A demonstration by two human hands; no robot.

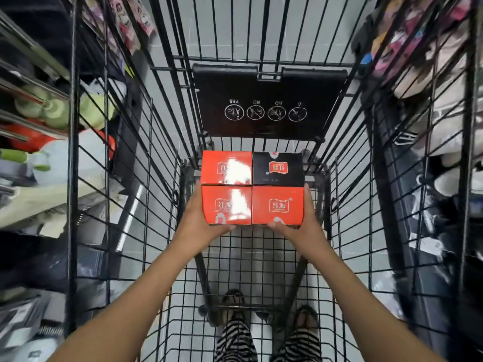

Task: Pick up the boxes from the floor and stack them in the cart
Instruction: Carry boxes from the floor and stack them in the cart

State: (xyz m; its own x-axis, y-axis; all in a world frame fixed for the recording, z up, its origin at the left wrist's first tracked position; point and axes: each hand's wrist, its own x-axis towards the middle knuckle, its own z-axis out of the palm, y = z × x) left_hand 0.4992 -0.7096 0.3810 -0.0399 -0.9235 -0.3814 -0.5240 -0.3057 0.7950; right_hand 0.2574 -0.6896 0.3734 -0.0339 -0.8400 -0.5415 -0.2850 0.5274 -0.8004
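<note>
I count four boxes in the cart (pixel 347 205), set in a two-by-two block: three red and one black. The far-left red box (pixel 226 167) and the black box (pixel 278 168) sit side by side at the far end of the basket, just below the black seat flap (pixel 266 108), which carries four round white icons. The near-left red box (pixel 226 205) and the near-right red box (pixel 278 205) touch each other and butt against the far pair.

Two hands are in view, both on the near pair. My left hand (pixel 200 220) grips the near-left red box, with fingers up its left side and the thumb hooked along its near edge. My right hand (pixel 300 223) grips the near-right red box the same way, with fingers up its right side and the thumb along its near edge. The two near boxes are clamped between the palms, midway between the cart's side walls. I cannot tell whether they rest on the wire floor or hang just above it.

Through the wire floor at the cart's near end I see two feet and striped trousers (pixel 235 340). Two stocked shelves flank the cart, the left shelf (pixel 39 113) and the right shelf (pixel 431 87).
</note>
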